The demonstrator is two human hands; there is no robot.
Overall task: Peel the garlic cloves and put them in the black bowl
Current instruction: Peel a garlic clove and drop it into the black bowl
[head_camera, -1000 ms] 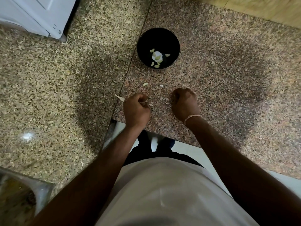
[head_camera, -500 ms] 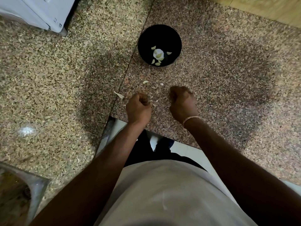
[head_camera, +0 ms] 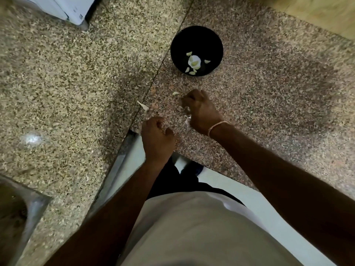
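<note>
Right hand (head_camera: pixel 201 110), fingers curled over garlic scraps (head_camera: pixel 187 119); grasp unclear. Left hand (head_camera: pixel 156 136) curled, seemingly empty. Peeled cloves belong in the black bowl (head_camera: pixel 218 43): strip skin fully first.

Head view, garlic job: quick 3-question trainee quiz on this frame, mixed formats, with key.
1. True or false: the black bowl already holds peeled garlic cloves.
2. Multiple choice: where does the loose clove lie? A) inside the bowl B) on the granite counter between the bowl and the right hand C) in the sink
3. Fill in: the wristband is on the ___ wrist.

Key
1. True: several pale cloves lie on the bowl's bottom.
2. B.
3. Right. The left hand, fingers curled, is nearer the counter edge.
</note>
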